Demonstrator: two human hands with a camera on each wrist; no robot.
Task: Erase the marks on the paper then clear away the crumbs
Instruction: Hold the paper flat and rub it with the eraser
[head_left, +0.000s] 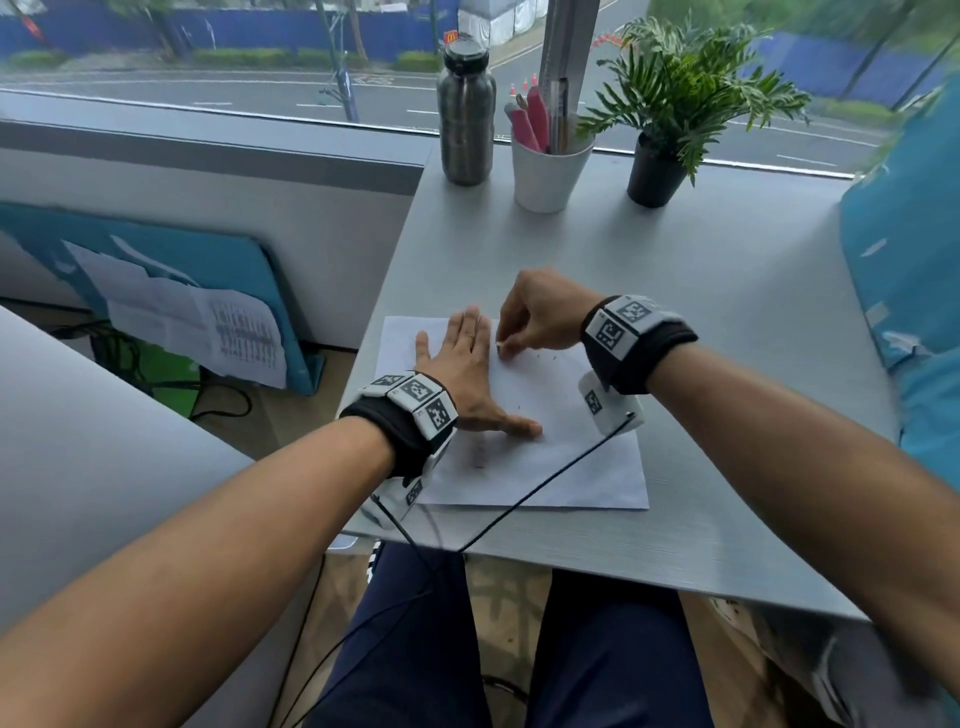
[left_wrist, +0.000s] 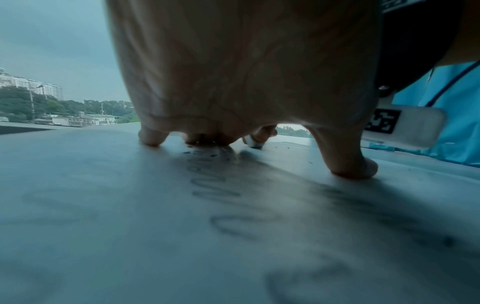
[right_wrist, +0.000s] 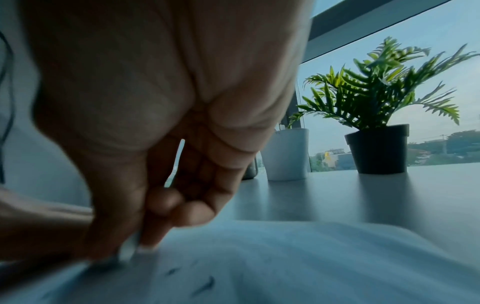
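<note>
**White eraser on paper: erasing step, technique notes**

White eraser (head_left: 500, 347) is pinched between thumb and fingertips of the right hand (head_left: 540, 317), tip down on the paper (head_left: 571, 467). Left hand (head_left: 462, 364) lies flat, fingers straight and spread, pressing the sheet just beside the pinch; it holds nothing.

Pencil marks (left_wrist: 215, 181) run from the eraser tip back under the left palm toward the wrist. Dark crumbs (right_wrist: 205, 286) lie on the sheet on the wrist side of the pinch.

Judgement: erasing is partly done and the crumbs are not yet cleared. Stroke away from the bracing fingers with short, light passes, so the sheet does not buckle. Shift the flat hand to uncover the marks under the palm.
</note>
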